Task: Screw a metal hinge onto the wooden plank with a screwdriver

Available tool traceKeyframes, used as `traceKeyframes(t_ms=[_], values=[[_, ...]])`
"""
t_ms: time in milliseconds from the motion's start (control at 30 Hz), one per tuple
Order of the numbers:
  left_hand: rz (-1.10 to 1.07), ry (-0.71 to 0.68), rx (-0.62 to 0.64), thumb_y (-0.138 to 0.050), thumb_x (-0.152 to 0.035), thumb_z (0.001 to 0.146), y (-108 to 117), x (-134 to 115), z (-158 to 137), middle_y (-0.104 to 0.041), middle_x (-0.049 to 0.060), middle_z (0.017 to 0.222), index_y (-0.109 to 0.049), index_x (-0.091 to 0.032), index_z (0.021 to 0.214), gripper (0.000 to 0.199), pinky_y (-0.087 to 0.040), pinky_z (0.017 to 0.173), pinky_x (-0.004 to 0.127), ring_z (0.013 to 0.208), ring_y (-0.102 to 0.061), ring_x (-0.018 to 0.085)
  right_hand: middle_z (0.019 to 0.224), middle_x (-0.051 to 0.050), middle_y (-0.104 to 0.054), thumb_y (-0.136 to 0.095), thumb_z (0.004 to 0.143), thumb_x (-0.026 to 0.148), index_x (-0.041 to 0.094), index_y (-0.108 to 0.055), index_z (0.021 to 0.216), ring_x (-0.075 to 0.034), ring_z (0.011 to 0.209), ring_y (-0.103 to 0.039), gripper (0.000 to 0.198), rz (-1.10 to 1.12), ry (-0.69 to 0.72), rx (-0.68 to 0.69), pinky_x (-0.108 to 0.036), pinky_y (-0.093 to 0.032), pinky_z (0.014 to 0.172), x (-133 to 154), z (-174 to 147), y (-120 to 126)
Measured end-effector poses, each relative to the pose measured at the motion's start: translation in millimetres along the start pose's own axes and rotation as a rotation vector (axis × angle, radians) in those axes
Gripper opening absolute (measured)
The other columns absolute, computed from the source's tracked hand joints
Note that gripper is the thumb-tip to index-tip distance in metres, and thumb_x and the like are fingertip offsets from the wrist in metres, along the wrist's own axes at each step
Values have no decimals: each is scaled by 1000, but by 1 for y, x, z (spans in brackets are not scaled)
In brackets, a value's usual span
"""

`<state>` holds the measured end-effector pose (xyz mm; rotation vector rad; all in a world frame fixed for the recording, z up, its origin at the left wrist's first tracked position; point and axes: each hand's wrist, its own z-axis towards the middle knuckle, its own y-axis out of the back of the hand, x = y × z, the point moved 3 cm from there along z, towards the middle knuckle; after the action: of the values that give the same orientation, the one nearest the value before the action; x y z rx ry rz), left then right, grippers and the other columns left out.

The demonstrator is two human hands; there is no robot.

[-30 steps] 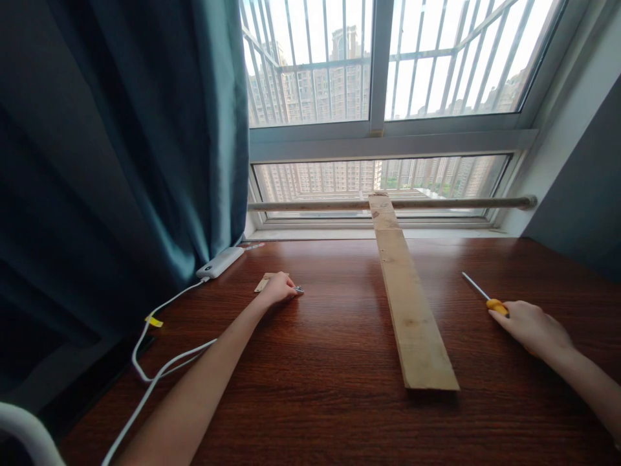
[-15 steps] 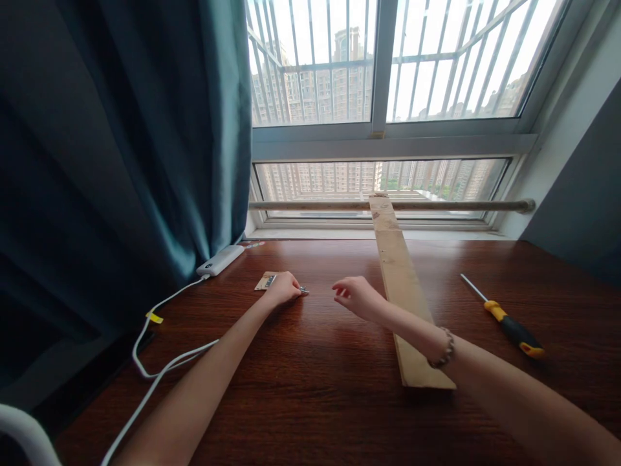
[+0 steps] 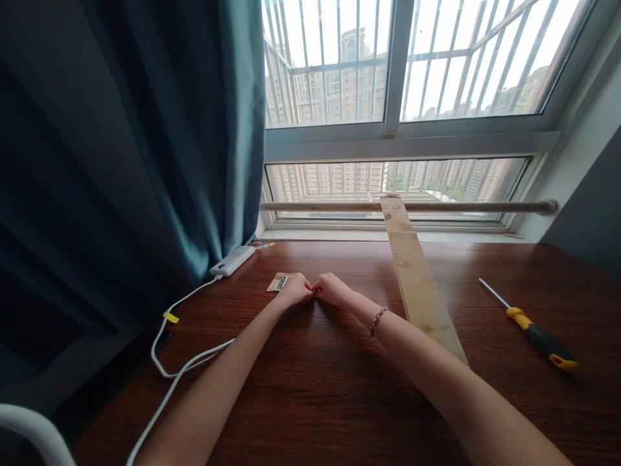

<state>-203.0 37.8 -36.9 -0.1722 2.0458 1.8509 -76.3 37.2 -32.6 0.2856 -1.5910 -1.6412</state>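
My left hand (image 3: 295, 290) is closed in a pinch, its fingertips around a small dark metal piece (image 3: 315, 292), too small to name and mostly hidden. Fingertip to fingertip with it, my right hand (image 3: 332, 288) is pinched shut at the same spot, and a braided bracelet circles that wrist. Just behind my left hand lies a small wooden piece (image 3: 272, 285) with a metal fitting (image 3: 282, 283) on it. A long wooden board (image 3: 421, 278) runs to the right of both hands, its far end resting on the window rail; my right forearm covers its near end.
A yellow and black screwdriver (image 3: 537, 336) lies on the brown table (image 3: 291, 401) at the right. On the left are a white power bank (image 3: 233, 261), its white cable (image 3: 156, 346) and a blue curtain (image 3: 194, 129). The rail (image 3: 475, 207) crosses the window.
My right hand has moved left and closed from loosely open to a pinch against my left fingertips. My left hand keeps its pinch. The whole view has shifted slightly.
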Motion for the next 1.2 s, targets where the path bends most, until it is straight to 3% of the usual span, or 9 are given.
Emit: traceKeyframes(t_ms=[300, 467, 600, 733, 967, 1200], values=[[-42, -22, -45, -58, -30, 63, 26, -20, -17, -57, 1, 48, -71, -14, 61, 21, -31, 50, 23, 54, -53, 14, 67, -2, -62, -56, 70, 15, 11, -73, 78, -8, 60, -46, 20, 49, 54, -112, -19, -32, 58, 4, -11, 16], [-324, -86, -85, -64, -35, 64, 40, -42, -28, -68, 4, 67, -72, -15, 75, 25, -40, 59, 24, 69, -60, 18, 55, 2, -55, -59, 68, 17, 9, -73, 76, -5, 53, -39, 18, 99, 45, -154, -17, -27, 51, -3, -26, 49], [-739, -100, 52, -68, -41, 63, 30, -64, -35, -68, 8, 68, -68, -11, 79, 34, -47, 59, 27, 66, -63, 19, 54, 2, -55, -58, 69, 16, 10, -72, 71, -5, 52, -38, 15, 107, 52, -188, -18, -25, 50, -6, -54, 77], [-1087, -66, 186, -71, -42, 62, 23, -93, -52, -69, 11, 79, -65, -10, 81, 39, -50, 71, 31, 73, -66, 20, 66, -1, -58, -55, 75, 15, 12, -70, 69, -6, 55, -43, 16, 39, 106, -278, -18, -31, 54, 3, -92, 95], [-1160, -36, 285, -72, -46, 60, 5, -120, -70, -69, 12, 77, -67, -7, 79, 44, -49, 72, 29, 71, -64, 18, 78, -6, -59, -49, 84, 15, 13, -67, 75, -9, 61, -51, 20, -191, 52, -227, -21, -39, 59, 25, -133, 94], [-1356, 29, 373, -75, -34, 61, -10, -125, -72, -66, 7, 74, -69, -9, 80, 32, -45, 69, 22, 66, -58, 9, 81, -5, -55, -43, 88, 18, 13, -64, 79, -10, 66, -50, 24, -137, 37, -196, -20, -37, 62, 21, -149, 96]])
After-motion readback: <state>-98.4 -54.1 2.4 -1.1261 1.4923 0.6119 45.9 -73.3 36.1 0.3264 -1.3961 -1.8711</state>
